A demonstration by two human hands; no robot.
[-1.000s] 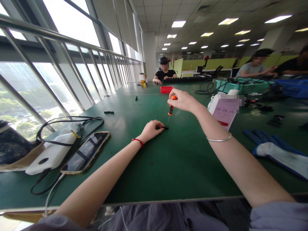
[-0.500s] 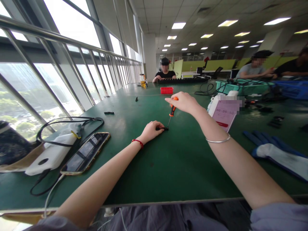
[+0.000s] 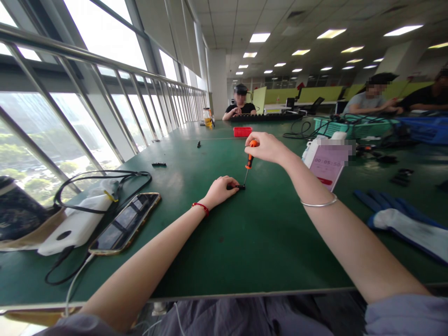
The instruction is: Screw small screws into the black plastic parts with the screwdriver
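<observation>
My left hand [image 3: 221,190] rests on the green table [image 3: 259,247], its fingers closed on a small black part [image 3: 241,187] that lies against the tabletop. Only the right end of that part shows; the rest is under my fingers. Above it, my right hand [image 3: 269,148] grips the orange knob of an orange and black screwdriver [image 3: 249,161]. The screwdriver leans slightly, with its metal shaft pointing down and its tip at the exposed end of the black part. Whether a screw sits under the tip is too small to tell.
Beyond my hands stands a red tray [image 3: 242,132]. A phone [image 3: 126,224] and cables lie at left; a propped phone showing a timer [image 3: 327,163] and blue-white gloves [image 3: 409,224] are at right. Small black pieces [image 3: 159,164] lie farther left. People sit across the table.
My right hand has shifted its fingers around the screwdriver knob, and the handle has tilted slightly. My left hand and the black part stay in place.
</observation>
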